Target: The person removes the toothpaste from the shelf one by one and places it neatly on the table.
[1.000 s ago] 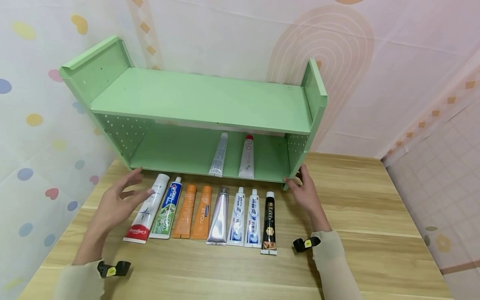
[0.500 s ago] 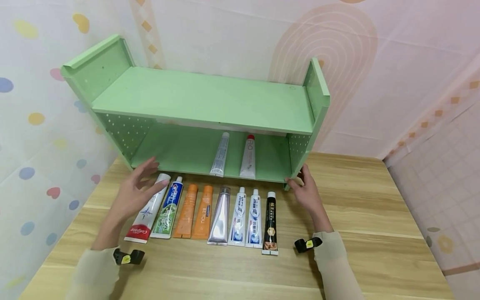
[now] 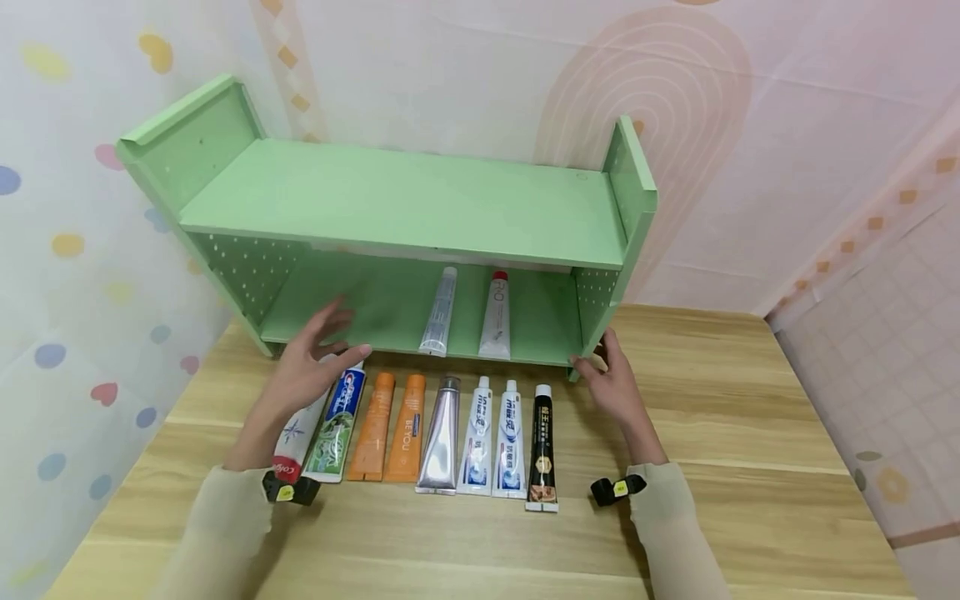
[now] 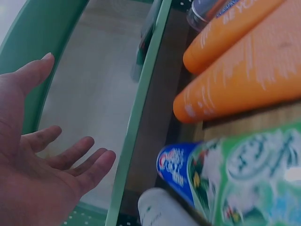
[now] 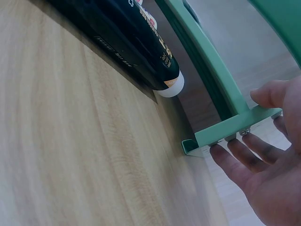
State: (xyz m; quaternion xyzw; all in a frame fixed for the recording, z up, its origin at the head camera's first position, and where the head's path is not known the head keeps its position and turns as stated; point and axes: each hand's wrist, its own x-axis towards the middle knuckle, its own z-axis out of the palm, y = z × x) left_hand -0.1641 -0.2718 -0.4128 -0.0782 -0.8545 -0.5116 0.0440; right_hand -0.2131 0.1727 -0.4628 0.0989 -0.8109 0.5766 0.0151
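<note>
My right hand (image 3: 611,383) grips the lower right side panel of a green two-tier shelf (image 3: 405,200). The right wrist view shows the thumb on the panel's inner face and the fingers against its outer face (image 5: 221,129). With fingers spread and holding nothing, my left hand (image 3: 309,367) hovers at the front edge of the lower tier. It partly covers a white-and-red Colgate toothpaste tube (image 3: 295,431); a blue-and-green Crest tube (image 3: 339,425) lies beside that. On the lower tier rest a silvery-white tube (image 3: 441,312) and a white tube with a red cap (image 3: 495,321).
Along the shelf's front, the row of tubes continues on the wooden table (image 3: 420,542): two orange tubes (image 3: 372,429), a silver tube (image 3: 440,437), two white-and-blue tubes (image 3: 477,442) and a black tube (image 3: 542,450). A patterned curtain (image 3: 450,75) hangs behind the shelf.
My left hand has moved right and forward, from beside the Colgate tube to the front of the lower tier. The right hand stays on the side panel, and the tubes have not moved noticeably.
</note>
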